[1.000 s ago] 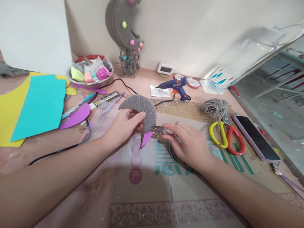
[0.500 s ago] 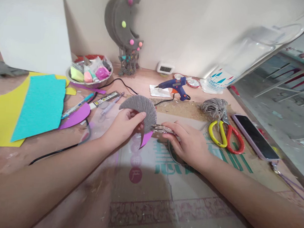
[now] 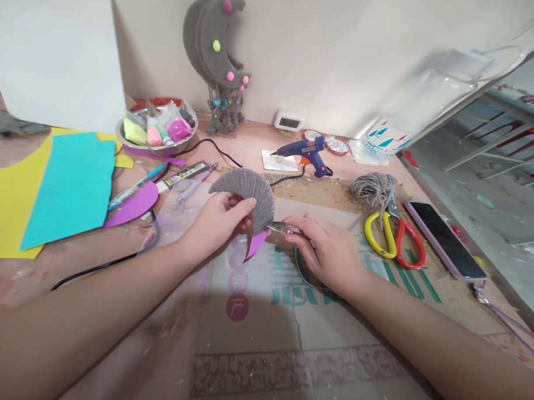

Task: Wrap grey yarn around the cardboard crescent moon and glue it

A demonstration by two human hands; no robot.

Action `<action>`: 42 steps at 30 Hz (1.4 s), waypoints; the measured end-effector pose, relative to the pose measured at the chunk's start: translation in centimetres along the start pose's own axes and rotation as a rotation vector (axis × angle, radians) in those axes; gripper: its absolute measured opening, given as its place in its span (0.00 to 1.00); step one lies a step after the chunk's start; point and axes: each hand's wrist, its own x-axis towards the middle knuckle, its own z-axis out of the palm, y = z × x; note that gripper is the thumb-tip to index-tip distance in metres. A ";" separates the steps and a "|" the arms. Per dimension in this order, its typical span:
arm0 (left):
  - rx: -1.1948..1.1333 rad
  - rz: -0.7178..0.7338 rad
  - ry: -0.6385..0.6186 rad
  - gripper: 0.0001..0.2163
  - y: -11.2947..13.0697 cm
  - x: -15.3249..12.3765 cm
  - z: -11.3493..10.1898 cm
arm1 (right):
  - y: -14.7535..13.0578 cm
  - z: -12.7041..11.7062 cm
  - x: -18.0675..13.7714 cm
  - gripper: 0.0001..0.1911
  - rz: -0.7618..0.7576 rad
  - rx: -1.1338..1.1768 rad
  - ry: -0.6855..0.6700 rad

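In my left hand (image 3: 227, 216) is a crescent moon (image 3: 250, 188), pinched between thumb and fingers. Grey yarn wraps most of it, while its lower tip shows bare purple. My right hand (image 3: 320, 245) is closed around a slim, pointed metal tool that looks like tweezers (image 3: 280, 227). The point of the tweezers meets the moon's outer edge, just above the purple tip. A thin grey strand curves below my right hand. Farther right lies a loose ball of grey yarn (image 3: 373, 191).
Scissors (image 3: 381, 236) with yellow and red handles and a phone (image 3: 445, 238) lie at right. Behind sit a blue glue gun (image 3: 301, 150), a small clock (image 3: 289, 120) and a bottle (image 3: 410, 111). Left are coloured sheets (image 3: 70, 187), a bowl (image 3: 120, 133) and a black cord (image 3: 98, 268).
The tweezers have turned slightly in my right hand, and their two arms now look like one narrow blade. The moon and my left hand have hardly moved.
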 end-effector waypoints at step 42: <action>-0.160 0.057 -0.047 0.13 -1.3 0.6 -0.4 | 1.3 0.1 1.1 0.16 0.188 0.244 0.128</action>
